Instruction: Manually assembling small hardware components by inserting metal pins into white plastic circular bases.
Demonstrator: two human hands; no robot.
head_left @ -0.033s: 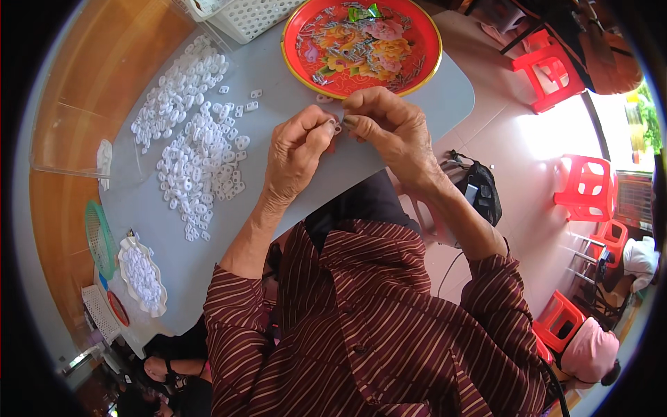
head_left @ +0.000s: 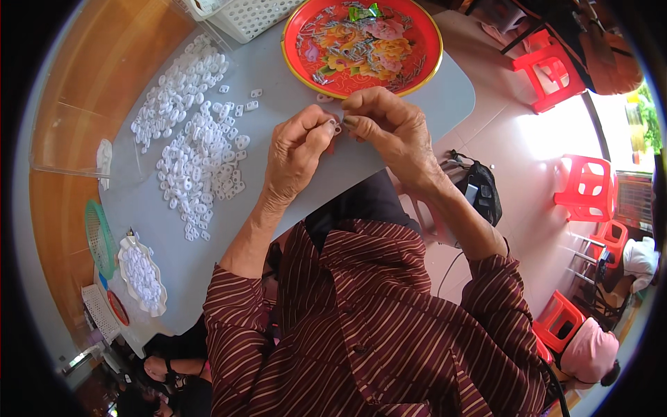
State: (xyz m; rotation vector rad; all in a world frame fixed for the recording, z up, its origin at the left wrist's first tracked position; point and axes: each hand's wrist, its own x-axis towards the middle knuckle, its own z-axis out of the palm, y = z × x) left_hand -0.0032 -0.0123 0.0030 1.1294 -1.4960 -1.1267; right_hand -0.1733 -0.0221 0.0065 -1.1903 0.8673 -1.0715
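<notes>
Above the grey table (head_left: 274,90), close to its near edge, my left hand (head_left: 297,149) pinches a small white plastic piece with two holes (head_left: 337,129) between thumb and fingers. A bit of something reddish shows just below that piece. Right beside it, my right hand (head_left: 392,132) is closed in a pinch, thumb against index finger; whatever lies between those fingertips is too small to make out. Just beyond both hands stands a round red flowered tray (head_left: 295,66) with many small grey pins scattered in it. Heaps of similar white pieces (head_left: 198,156) cover the table to the left.
A white perforated basket (head_left: 253,21) stands at the far edge, beside a clear plastic bin (head_left: 83,170). At left are a scalloped dish (head_left: 161,304) of small white parts and a green mesh basket (head_left: 99,240). Red stools (head_left: 587,187) and a black bag (head_left: 483,194) are to the right.
</notes>
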